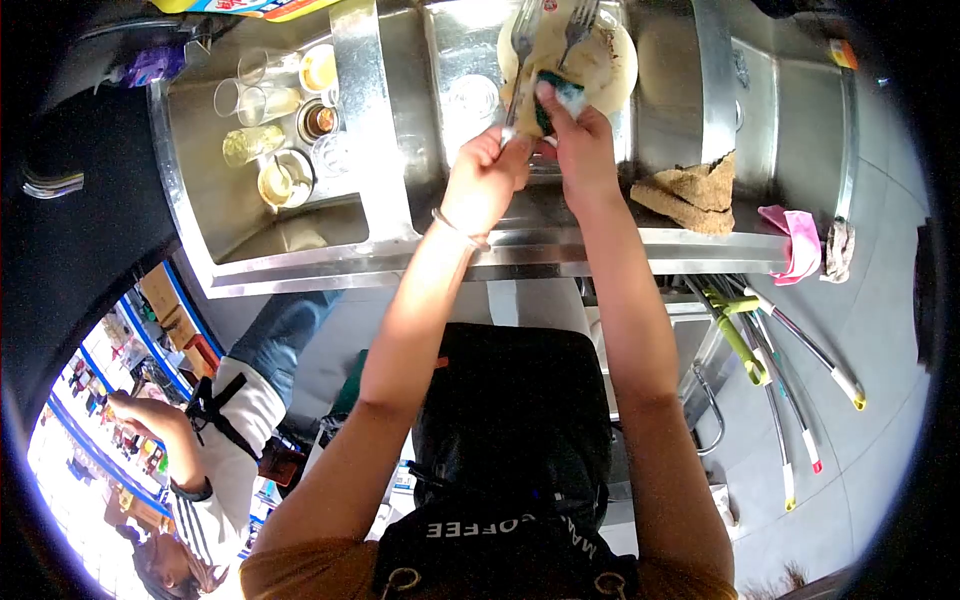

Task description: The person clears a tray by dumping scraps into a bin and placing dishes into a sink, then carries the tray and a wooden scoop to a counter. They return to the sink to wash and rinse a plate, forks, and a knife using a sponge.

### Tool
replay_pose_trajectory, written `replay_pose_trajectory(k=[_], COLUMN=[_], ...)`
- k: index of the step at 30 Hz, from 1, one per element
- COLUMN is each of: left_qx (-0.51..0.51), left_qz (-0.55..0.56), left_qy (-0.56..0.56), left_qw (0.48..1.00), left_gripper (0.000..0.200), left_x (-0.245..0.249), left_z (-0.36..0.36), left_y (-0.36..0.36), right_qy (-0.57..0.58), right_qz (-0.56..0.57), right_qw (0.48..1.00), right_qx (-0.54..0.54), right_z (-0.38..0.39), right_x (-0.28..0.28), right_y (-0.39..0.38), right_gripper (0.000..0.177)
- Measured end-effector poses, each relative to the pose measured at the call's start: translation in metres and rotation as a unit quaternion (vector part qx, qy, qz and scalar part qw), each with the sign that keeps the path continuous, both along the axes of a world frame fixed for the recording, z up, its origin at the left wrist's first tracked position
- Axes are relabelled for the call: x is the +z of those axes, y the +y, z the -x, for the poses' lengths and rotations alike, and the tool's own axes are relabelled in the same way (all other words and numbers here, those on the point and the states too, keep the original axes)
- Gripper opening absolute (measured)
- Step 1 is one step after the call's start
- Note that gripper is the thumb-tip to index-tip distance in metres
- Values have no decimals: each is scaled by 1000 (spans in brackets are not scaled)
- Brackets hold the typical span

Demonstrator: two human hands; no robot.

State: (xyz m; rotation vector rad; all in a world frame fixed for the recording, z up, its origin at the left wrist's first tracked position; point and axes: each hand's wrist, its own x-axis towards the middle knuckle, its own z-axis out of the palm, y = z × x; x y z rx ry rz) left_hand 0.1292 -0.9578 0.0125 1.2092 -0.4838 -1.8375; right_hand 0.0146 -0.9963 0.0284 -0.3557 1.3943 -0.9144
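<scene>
Over the middle basin of the steel sink (395,130), my left hand (490,172) is closed on the handle of a fork (522,40), whose tines point away from me. My right hand (582,140) pinches a green and white sponge (560,98) close beside that handle. Behind both hands is a round plate (617,62) with brownish residue, and a second fork (577,35) lies on it. A clear round glass item (472,102) sits in the basin left of the plate.
Several glasses (255,145) and cups stand in the left basin. A brown cloth (690,195) and a pink cloth (795,240) drape over the sink's right side. Long-handled tools (750,350) lean below right. Another person (230,440) is at lower left.
</scene>
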Motion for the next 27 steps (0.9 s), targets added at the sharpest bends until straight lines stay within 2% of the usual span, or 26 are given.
replay_pose_trajectory(k=[4,5,6,7,9,10,13,16,17,19,20,23,26,27], left_qx=[-35,1,-10,-22,-26,-30,-40,-93,-99,-107,-104,-79,-93,-87], left_qz=[53,66,79,93,105,109,116,84,95,117,91,40,70,70], left_qy=[-143,-121,-157,-192,-263,-263,-274,-316,-289,-232,-189,-76,-133,-132], left_qw=[988,990,984,977,959,958,954,940,948,960,972,993,984,985], left_gripper=[14,17,17,16,21,21,22,21,22,23,24,28,27,27], left_x=[-8,0,-3,-9,-6,-5,0,20,18,13,16,17,7,6], left_z=[-5,1,2,3,8,8,1,-6,-10,-14,-14,-4,5,5], left_y=[-9,-7,-5,0,6,11,18,16,17,17,16,12,19,18], right_qy=[59,66,74,131,163,176,150,176,257,206,181,385,355,361], right_qz=[86,91,96,124,98,83,91,198,194,248,274,333,209,232], right_qw=[993,991,988,977,982,978,982,964,937,939,938,858,910,903], right_qx=[57,79,100,111,-16,-78,-74,13,133,120,114,66,41,18], right_z=[0,2,6,9,18,22,35,48,59,61,59,43,37,36], right_x=[-13,-13,-14,-28,-38,-43,-52,-42,-50,-58,-57,-86,-67,-63], right_y=[11,12,13,12,-14,-26,-47,-57,-64,-61,-60,-47,-45,-46], right_gripper=[24,24,24,25,27,28,29,28,33,33,33,29,34,39])
